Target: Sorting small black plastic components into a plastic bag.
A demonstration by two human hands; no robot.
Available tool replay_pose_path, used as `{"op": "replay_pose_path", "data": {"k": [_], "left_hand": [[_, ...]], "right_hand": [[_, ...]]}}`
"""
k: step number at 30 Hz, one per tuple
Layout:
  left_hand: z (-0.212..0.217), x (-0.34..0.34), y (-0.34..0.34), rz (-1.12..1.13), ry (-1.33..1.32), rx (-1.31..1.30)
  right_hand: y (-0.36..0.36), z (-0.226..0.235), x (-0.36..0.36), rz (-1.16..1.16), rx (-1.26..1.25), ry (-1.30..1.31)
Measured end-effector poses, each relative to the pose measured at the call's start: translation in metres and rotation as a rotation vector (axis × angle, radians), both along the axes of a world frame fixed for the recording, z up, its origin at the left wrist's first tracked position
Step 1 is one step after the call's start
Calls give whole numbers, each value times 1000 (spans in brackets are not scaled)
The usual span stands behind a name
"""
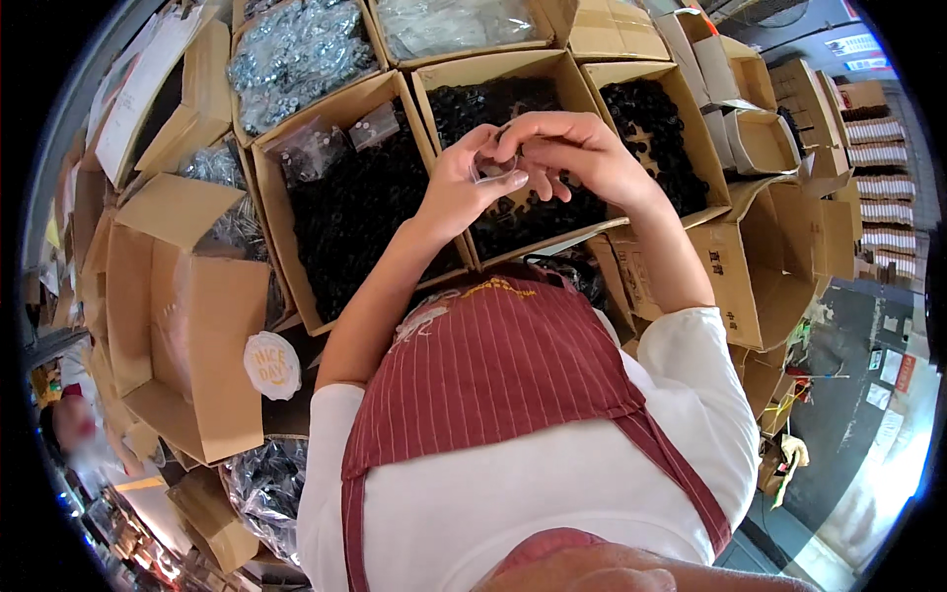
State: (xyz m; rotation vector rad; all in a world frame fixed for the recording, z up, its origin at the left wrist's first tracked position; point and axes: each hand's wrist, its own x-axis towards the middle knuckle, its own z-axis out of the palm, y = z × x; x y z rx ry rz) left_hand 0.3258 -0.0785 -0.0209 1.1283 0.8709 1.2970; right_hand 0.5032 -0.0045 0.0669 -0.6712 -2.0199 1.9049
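Both my hands are raised over the middle cardboard box point(493, 73), which holds many small black parts point(503, 96). My left hand point(462, 187) is closed on a small clear plastic bag point(490, 166), its thumb stretched along the lower side. At the bag's upper edge, my right hand point(582, 156) has its fingers curled, with the index finger and thumb drawn together. Whatever lies between those right fingertips is too small and shaded to make out. Black parts point(360, 222) also fill the left box point(279, 232), where small clear packets point(375, 128) rest on top.
A right box point(623, 76) holds more black parts. Behind stand boxes of clear bags with silvery pieces point(301, 64) and clear plastic point(459, 25). Open cartons flank me at left point(229, 345) and right point(725, 271). A white round piece point(271, 365) hangs by the left carton.
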Motion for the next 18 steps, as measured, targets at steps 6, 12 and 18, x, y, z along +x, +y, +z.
{"op": "replay_pose_path", "data": {"k": [6,12,18], "left_hand": [[-9,-3,-1,30,55,39],[-7,0,-4,-56,-30,24],[4,-6,-4,105,165,199]], "right_hand": [[-7,10,-14,90,496,67],[-12,14,-24,8,748,69],[20,-15,-25,-335,737,-28]]}}
